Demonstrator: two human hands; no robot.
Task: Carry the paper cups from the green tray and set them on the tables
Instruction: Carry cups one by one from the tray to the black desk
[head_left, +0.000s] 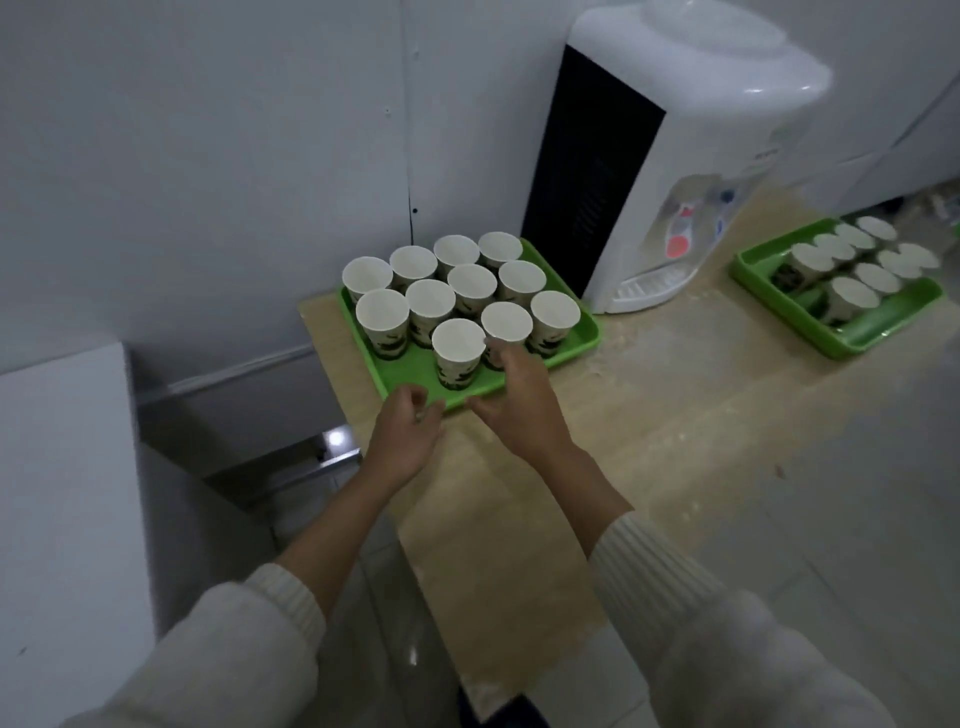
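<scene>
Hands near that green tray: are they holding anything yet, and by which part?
Nothing is clearly held. The left hand hovers curled at the near edge of the green tray; the right hand reaches beside the nearest paper cup.

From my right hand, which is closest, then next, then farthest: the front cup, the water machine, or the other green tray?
1. Front cup, just left of the right hand.
2. Water dispenser, behind, to the right.
3. Second green tray, far right on the counter.

I see bare bench (649, 415) open between the near green tray (400, 374) and the second tray (857, 338). The paper cups (457, 296) stand packed rim to rim, leaving only the tray's front-left corner free. The water dispenser (675, 156) and the wall (208, 156) block the far side.
</scene>
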